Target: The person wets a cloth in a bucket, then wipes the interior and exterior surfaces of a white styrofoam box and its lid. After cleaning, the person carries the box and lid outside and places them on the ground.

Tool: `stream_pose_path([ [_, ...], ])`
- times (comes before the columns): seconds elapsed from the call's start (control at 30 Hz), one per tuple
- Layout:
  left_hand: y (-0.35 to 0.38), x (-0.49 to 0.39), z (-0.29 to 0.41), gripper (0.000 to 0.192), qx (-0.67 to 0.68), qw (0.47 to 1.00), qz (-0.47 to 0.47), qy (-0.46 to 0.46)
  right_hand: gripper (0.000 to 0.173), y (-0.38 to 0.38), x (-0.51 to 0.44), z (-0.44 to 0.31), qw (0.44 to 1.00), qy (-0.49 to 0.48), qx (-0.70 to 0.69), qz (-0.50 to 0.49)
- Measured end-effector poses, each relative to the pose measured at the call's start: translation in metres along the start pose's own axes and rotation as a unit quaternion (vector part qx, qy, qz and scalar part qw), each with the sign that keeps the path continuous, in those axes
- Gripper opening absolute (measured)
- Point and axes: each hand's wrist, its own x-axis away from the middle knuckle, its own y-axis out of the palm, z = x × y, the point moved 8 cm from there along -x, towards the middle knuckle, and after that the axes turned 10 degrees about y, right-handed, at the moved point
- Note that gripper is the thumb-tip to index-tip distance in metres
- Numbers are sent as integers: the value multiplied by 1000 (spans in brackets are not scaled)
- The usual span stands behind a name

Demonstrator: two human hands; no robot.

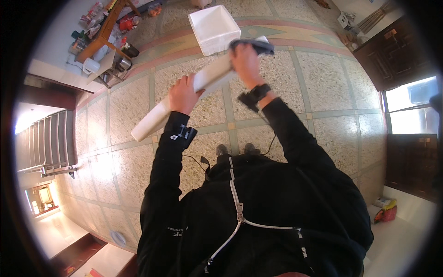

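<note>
My left hand (182, 94) grips a long white slab (213, 74), apparently the foam lid of a box, by its near side. The slab is held up on edge, slanting from lower left to upper right above the floor. At its upper right end, my right hand (246, 64) is closed on a dark grey object (256, 46). Motion blur hides whether that object is a brush or a folded cloth; it overlaps the slab's far end. Beyond the slab stands an open white foam box (219, 39) on the floor, its inside facing up.
A wooden table (104, 33) with bags and bottles stands at upper left, near a steel kettle (124, 64) and a white pitcher (90, 65). Dark wooden doors (412, 161) line the right side. Stair railings (43, 142) rise at left. The floor (193, 138) is speckled and tile-patterned.
</note>
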Motion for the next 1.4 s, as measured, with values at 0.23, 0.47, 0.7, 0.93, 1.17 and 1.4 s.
stream_pose_path([
  [0.23,25,27,-28,50,9,997,43,-70,36,51,85,-66,909,-13,-337,-246],
  [0.47,9,81,-104,66,47,938,125,-319,63,67,111,101,877,77,-111,-462],
  [0.7,34,105,-174,59,395,702,399,-438,76,88,156,223,843,194,-82,-495],
  [0.93,129,102,-149,70,598,509,385,-485,71,110,133,211,712,317,-331,-532],
  [1.17,201,63,-168,67,629,469,392,-480,66,147,60,143,565,287,-569,-524],
  [1.4,291,-47,-217,61,668,437,337,-499,47,215,-31,158,653,387,-499,-417],
])
